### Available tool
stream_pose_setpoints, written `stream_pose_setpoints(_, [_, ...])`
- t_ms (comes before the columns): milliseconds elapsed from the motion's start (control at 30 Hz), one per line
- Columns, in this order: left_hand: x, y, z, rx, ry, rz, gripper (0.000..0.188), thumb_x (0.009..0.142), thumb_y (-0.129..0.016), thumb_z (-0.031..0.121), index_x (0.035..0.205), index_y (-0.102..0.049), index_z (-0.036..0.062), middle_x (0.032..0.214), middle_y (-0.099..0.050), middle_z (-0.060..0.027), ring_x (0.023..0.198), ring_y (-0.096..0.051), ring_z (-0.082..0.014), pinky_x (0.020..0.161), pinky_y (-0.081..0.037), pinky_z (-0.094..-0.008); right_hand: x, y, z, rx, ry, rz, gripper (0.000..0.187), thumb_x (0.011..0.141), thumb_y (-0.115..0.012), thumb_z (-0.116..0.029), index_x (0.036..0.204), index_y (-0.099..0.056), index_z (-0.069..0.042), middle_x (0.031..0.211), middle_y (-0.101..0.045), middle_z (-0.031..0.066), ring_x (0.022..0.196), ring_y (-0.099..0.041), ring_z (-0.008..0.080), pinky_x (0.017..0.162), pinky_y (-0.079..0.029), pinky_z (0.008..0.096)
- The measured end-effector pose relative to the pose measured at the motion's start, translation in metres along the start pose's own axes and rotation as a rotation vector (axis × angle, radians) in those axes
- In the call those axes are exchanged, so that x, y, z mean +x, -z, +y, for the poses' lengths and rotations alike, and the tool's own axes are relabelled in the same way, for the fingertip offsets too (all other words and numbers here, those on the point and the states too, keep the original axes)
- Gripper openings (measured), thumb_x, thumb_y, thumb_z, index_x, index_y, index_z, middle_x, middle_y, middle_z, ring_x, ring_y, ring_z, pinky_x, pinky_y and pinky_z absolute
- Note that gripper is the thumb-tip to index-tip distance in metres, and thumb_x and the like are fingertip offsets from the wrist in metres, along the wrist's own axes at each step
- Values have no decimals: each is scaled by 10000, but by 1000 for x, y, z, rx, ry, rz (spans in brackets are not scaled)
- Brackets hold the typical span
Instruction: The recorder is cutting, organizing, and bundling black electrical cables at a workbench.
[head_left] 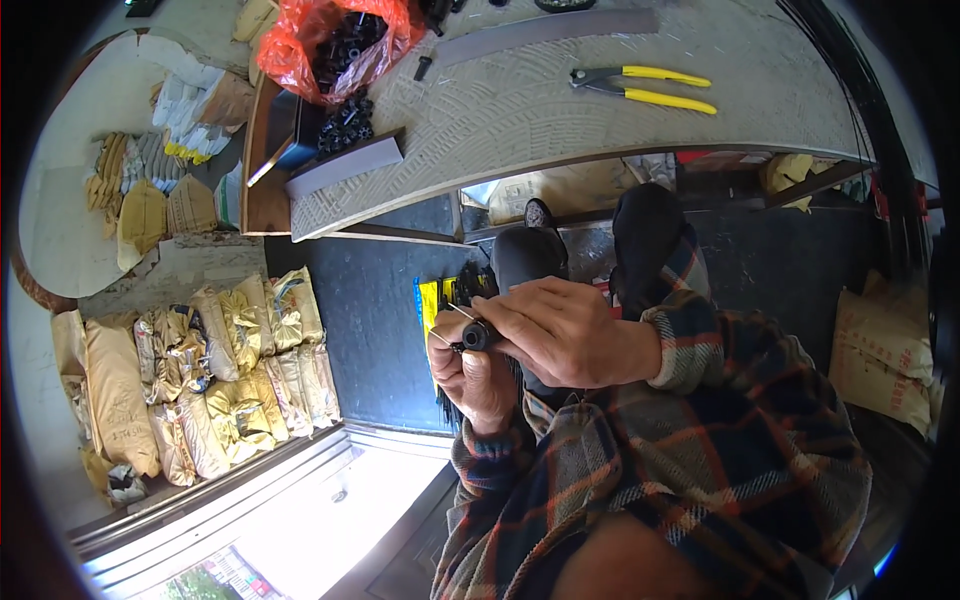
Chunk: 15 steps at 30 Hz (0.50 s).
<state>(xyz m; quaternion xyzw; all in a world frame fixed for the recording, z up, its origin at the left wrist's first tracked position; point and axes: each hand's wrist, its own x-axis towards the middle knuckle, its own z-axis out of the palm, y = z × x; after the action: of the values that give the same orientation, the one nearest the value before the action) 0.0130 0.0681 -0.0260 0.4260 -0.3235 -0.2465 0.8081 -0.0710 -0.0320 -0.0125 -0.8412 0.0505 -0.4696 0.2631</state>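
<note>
My left hand [478,388] and my right hand [562,332] meet in front of my lap around a small black cylindrical part [476,336] with a hole in its end. Two thin bright metal pins or wires stick out beside it, toward the left. Thumb and fingers of my left hand close on the part from below. From the right, the fingers of my right hand wrap over it and hide its rear. Just behind the hands lies a bundle of thin black pieces [470,285], next to a yellow and blue packet [428,305].
On the grey bench [560,95] lie yellow-handled pliers [650,88], a flat metal strip [550,35] and a red plastic bag [290,50] of black parts. Brown sacks [115,390] stand at left, more [880,350] at right. A round mirror [70,200] leans at far left.
</note>
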Motion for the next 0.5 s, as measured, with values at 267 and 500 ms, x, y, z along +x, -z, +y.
stream_pose_setpoints(267, [-12,-18,2,35,18,157,323,865,-565,240,1061,-514,-11,1050,-511,-86,956,-506,-155,869,-401,-289,1,8,4,157,-49,14,323,649,-700,-112,938,-588,-21,743,-598,86,660,-616,209,570,-473,318])
stream_pose_setpoints(500, [-17,-26,0,610,180,235,391,876,-468,43,1254,-419,-46,1098,-554,-119,977,-516,-130,856,-407,-250,-6,-10,19,312,-367,-314,426,643,-682,-51,1021,-486,-61,972,-552,89,758,-623,243,585,-502,319])
